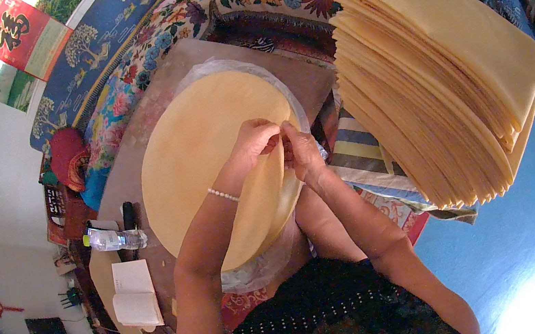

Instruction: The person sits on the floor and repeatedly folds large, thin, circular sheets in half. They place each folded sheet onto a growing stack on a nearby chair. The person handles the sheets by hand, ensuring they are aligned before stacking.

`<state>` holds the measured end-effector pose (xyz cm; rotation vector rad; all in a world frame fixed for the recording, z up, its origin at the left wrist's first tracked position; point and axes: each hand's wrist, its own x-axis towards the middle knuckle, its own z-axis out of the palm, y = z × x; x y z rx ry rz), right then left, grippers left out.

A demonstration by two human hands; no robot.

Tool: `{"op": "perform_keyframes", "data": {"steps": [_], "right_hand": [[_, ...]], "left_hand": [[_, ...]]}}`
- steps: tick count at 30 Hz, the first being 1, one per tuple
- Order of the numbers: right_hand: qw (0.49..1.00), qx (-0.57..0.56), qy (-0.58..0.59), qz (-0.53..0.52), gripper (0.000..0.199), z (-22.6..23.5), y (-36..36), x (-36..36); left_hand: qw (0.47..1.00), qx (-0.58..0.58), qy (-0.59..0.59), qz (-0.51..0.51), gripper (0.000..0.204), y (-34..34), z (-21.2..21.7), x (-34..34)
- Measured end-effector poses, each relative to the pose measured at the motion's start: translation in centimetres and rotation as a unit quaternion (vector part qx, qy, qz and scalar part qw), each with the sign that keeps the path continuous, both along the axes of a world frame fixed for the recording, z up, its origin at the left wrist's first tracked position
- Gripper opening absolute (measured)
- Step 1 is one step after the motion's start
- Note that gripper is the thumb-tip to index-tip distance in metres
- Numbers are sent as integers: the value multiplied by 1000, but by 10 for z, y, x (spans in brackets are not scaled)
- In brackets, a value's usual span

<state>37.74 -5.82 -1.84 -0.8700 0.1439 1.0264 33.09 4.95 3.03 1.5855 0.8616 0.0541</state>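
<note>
A large round, thin, tan flatbread sheet (197, 157) lies flat on top of a round pile in front of me. Its right edge is lifted and folds up between my hands. My left hand (256, 139), with a pearl bracelet at the wrist, has its fingers pinched on that raised edge. Close beside it, my right hand (303, 153) also pinches the edge, the fingertips of both hands nearly touching. Clear plastic wrap (250, 279) shows under the pile's rim. To the right stands a tall stack of folded flatbreads (435, 86), their curved edges layered.
The pile rests on a brown table (129, 146). At its left are a water bottle (116, 240), a dark slim object (128, 215) and an open notebook (136, 297). Striped cloth (366, 156) lies beneath the folded stack. Floral-covered seating (180, 24) runs behind; the floor (501, 249) is blue.
</note>
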Motion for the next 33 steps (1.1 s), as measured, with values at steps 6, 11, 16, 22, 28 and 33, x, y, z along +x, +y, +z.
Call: {"op": "perform_keyframes", "data": {"steps": [6,11,16,22,28,33], "right_hand": [[1000,5,-16,8,31,-7,0,4],[999,14,-43,23,24,-11,-3,7],[995,0,-83,59,13,-9,-9,7],[974,-63,-184,112,16,-9,-12,-21],[946,-143,-167,238,25,17,-43,-67],[912,-130,-302,246,27,50,-82,-119]], "left_hand": [[1000,-30,4,-4,10,5,-3,-1],[999,-19,-20,-21,10,4,-7,-3],[995,35,-85,23,9,-6,-6,-13],[992,62,-106,23,13,-6,16,-25],[982,107,-131,78,14,8,19,-36],[971,134,-162,114,19,4,0,-62]]}}
